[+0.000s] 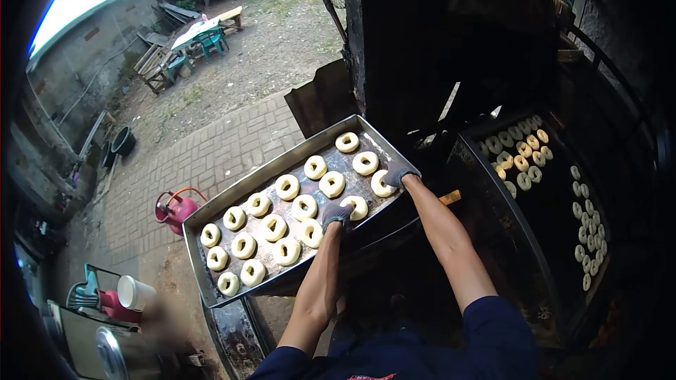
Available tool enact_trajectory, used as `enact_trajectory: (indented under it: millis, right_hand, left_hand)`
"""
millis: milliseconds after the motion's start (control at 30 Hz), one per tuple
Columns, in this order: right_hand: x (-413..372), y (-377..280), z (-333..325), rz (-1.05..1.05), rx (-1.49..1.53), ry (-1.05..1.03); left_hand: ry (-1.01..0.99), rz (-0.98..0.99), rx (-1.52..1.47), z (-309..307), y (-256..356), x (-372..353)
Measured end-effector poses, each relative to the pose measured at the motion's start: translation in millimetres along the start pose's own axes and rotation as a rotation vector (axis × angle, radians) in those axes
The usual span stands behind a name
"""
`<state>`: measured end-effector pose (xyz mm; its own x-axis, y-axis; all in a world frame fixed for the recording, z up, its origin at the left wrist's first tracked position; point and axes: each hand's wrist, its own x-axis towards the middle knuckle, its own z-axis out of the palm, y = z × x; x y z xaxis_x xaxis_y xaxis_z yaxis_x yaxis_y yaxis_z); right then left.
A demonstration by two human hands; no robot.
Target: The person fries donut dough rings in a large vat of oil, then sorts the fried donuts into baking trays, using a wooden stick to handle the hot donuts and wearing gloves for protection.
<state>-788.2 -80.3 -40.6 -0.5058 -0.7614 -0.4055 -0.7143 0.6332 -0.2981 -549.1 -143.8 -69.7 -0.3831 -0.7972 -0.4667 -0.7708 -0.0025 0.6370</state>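
A metal tray (236, 200) bears rows of pale dough rings, tilted in the middle of the head view. My left hand (336, 215), in a dark glove, reaches over the tray's near edge, its fingers at a dough ring (354, 207). My right hand (400, 173), also gloved, is at the tray's right end, close to another dough ring (381, 184). Both hands' fingers look bent, but the dark gloves hide what they grip, if anything. To the right, a dark vat (510, 229) holds many rings, some lit golden.
A pink gas cylinder (182, 212) stands beyond the tray's left end. At lower left are a white bucket (135, 293) and a metal pot (113, 352). A dark post (355, 42) rises behind the tray. Farther off, a table (197, 32) stands outdoors.
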Motion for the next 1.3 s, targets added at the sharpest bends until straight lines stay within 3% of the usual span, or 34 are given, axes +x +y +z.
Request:
enact_trajectory:
  millis: [100,167,233,300,367,433,500,567,633,733,833,900,967,1000,1067,1167,1200,1233,1267,1300]
  right_hand:
    - [8.6,-11.6,11.7,-0.008,0.027,-0.004]
    - [14.7,-6.2,19.3,-0.139,0.158,0.035]
    - [-18.0,-2.4,8.3,-0.211,0.429,0.385]
    - [-82.8,28.5,-20.8,-0.154,0.694,0.596]
    - [-150.3,86.8,-34.4,-0.047,0.878,0.754]
    - [-226.6,161.6,-39.8,0.196,0.823,0.903]
    - [-290.3,249.8,-27.3,0.387,0.835,1.101]
    - [-343.6,343.3,-9.1,0.556,0.695,1.268]
    - [-391.3,417.7,6.5,0.745,0.688,1.220]
    - [-435.7,502.9,46.6,0.945,0.613,1.080]
    - [-460.4,550.6,81.2,1.091,0.617,0.994]
    - [-463.8,591.4,106.2,1.135,0.664,1.042]
    - [-460.7,640.6,121.5,1.141,0.640,1.128]
    - [-457.6,666.0,120.6,1.070,0.822,1.144]
    - [-426.6,624.8,65.0,1.053,0.611,1.352]
    - [-353.8,532.4,-25.4,0.741,0.370,1.386]
    - [-324.1,484.5,-58.3,0.613,0.322,1.371]
    - [-290.8,410.9,-89.1,0.484,0.322,1.358]
    - [-263.4,319.9,-118.0,0.387,0.348,1.316]
    - [-230.6,250.0,-129.3,0.191,0.344,1.281]
  left_hand:
    - [-0.174,0.139,0.046,-1.4,-5.7,18.3]
    - [-0.008,0.339,0.003,10.1,-7.6,22.7]
    - [0.074,0.547,-0.015,4.4,20.5,8.8]
    - [-0.028,0.644,-0.181,4.2,76.4,-23.7]
    - [-0.270,0.763,-0.405,36.1,132.6,-42.3]
    - [-0.524,0.797,-0.492,92.7,197.0,-80.8]
    - [-0.642,1.026,-0.373,185.2,246.5,-93.8]
    - [-0.769,1.096,-0.234,274.1,296.5,-126.3]
    - [-0.781,1.130,-0.125,363.5,332.4,-150.3]
    - [-0.631,1.116,-0.018,463.2,352.7,-174.2]
    - [-0.507,0.871,0.223,496.1,359.0,-201.4]
    - [-0.701,0.789,0.155,501.7,357.4,-200.1]
    - [-0.743,0.935,0.050,480.4,356.1,-195.1]
    - [-0.705,1.037,-0.026,458.8,355.0,-177.4]
    - [-0.583,1.172,-0.119,368.8,352.5,-149.1]
    - [-0.004,1.208,-0.118,218.3,303.5,-38.3]
    - [0.243,1.113,-0.091,166.0,275.4,1.4]
    - [0.408,0.890,-0.105,119.6,238.7,47.9]
    - [0.573,0.608,0.088,76.2,210.5,77.1]
    - [0.517,0.407,0.266,38.3,186.2,103.8]
